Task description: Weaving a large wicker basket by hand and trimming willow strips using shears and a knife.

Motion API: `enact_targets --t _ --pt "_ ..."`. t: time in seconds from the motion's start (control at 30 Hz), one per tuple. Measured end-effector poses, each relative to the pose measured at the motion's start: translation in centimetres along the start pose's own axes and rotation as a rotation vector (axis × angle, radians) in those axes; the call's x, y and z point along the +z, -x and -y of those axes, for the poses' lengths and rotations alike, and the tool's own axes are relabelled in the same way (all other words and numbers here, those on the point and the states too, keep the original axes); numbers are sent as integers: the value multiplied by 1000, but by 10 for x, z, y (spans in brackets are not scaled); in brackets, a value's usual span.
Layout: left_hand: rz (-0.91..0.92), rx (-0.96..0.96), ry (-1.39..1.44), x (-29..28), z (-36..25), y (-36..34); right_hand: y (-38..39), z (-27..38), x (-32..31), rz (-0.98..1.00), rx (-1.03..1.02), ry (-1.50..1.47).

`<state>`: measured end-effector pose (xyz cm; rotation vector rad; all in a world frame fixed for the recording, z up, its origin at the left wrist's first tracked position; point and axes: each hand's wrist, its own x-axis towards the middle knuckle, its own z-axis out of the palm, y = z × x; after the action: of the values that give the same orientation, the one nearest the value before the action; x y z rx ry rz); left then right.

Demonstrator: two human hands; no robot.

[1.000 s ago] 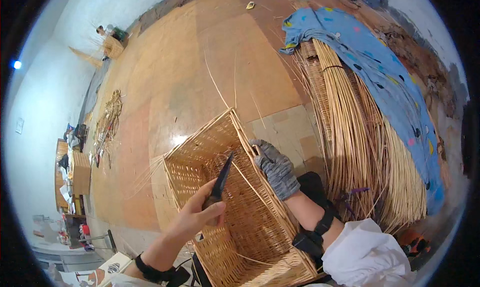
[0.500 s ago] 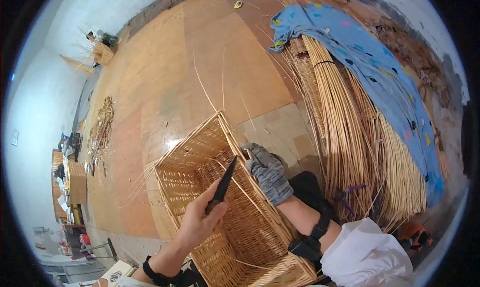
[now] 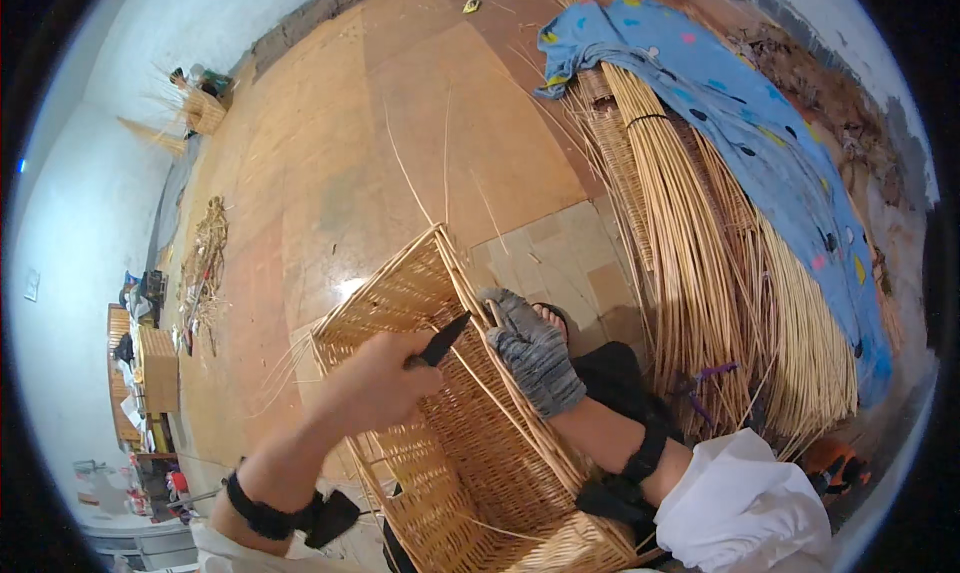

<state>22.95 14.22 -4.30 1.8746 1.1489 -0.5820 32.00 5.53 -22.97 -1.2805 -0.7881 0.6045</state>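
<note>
A rectangular wicker basket [image 3: 400, 293] lies in front of me on the tiled floor, its open side up. My left hand [image 3: 372, 383] grips a dark, pointed tool [image 3: 443, 339] whose tip reaches over the basket's inner wall. My right hand [image 3: 535, 355], in a grey knitted glove, rests on the basket's right rim and holds it. Loose thin canes stick out from the weave near both hands. A black strap circles each wrist.
A large bundle of long pale canes [image 3: 700, 233] lies to the right, partly under a blue spotted cloth [image 3: 760, 123]. Loose canes lie on the orange floor [image 3: 330, 153]. A pile of plant fibre [image 3: 205, 263] and another basket [image 3: 205, 108] sit at the far left.
My left hand has turned and drawn the tool nearer the basket's right wall. The gloved right hand has shifted slightly along the rim.
</note>
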Motion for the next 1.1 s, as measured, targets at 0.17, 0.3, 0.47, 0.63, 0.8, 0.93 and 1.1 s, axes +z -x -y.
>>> enact_targets --t 0.17,0.3,0.47,0.63,0.8,0.93,1.1 --pt "-3 11 108 23 21 7 2 8 2 -85 92 -179" --pt "-322 406 -73 40 37 0 3 10 1 -138 -5 29" --pt "-98 177 446 17 50 -19 2 10 1 -138 -14 81" --pt "-312 512 -187 22 50 -23 2 5 4 -135 -72 149" --pt "-115 358 147 13 60 -31 -1 16 -4 7 -24 61" --pt "-164 501 -245 -2 47 -27 -4 20 -3 107 -5 229" --pt "-134 557 -301 -7 36 -24 -8 21 -2 159 -50 199"
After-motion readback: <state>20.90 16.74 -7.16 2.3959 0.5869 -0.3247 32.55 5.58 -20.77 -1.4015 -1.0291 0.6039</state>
